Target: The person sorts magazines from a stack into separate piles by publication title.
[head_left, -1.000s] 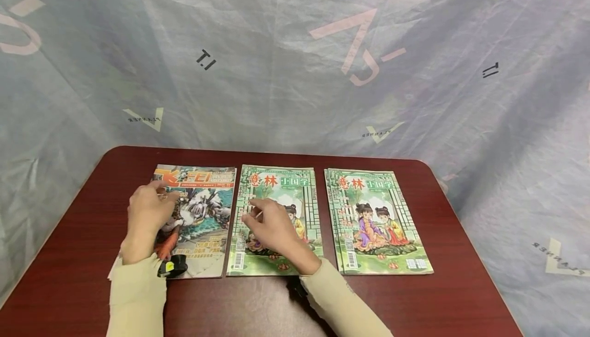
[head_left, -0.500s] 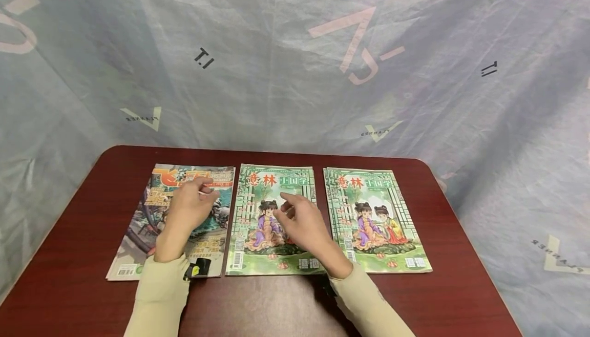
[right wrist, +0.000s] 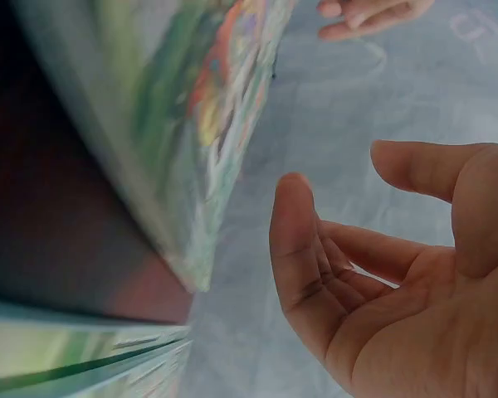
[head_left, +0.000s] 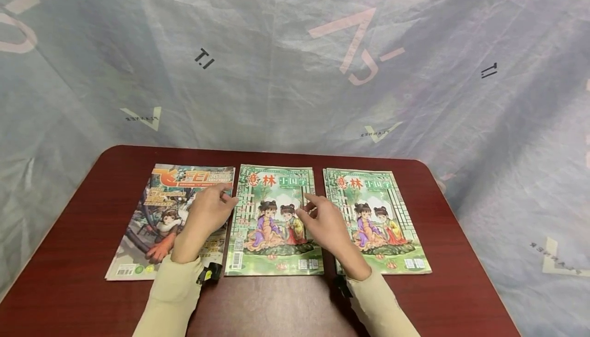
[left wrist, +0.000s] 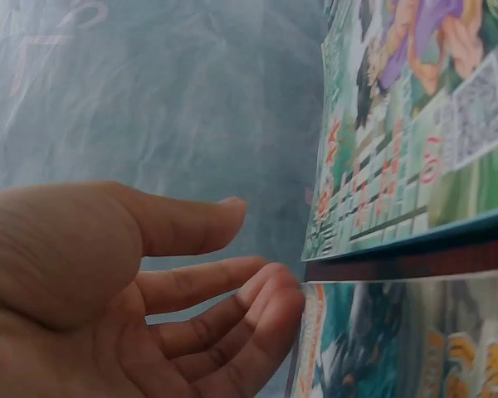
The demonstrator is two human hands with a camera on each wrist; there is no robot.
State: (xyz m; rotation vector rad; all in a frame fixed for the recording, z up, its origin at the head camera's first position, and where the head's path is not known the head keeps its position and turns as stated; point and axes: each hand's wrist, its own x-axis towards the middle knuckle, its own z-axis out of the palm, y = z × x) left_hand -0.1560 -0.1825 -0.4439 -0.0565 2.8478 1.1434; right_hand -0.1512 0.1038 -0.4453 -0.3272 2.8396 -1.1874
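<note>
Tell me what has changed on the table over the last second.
Both hands slid to the person's right. The left hand moved from the orange-titled magazine's left part to its right edge, fingers at the gap beside the middle magazine. The right hand moved from the middle cover's left side to its right edge, beside the right magazine. Neither holds anything. All three magazines and the table stayed put.

I see three magazines in a row along the table's point(head_left: 83, 286) far edge. My left hand point(head_left: 207, 216) hovers over the left magazine's point(head_left: 156, 214) right edge, fingers relaxed; my right hand point(head_left: 327, 222) hangs over the middle magazine's point(head_left: 267, 224) right edge, beside the right magazine point(head_left: 392, 214).
</note>
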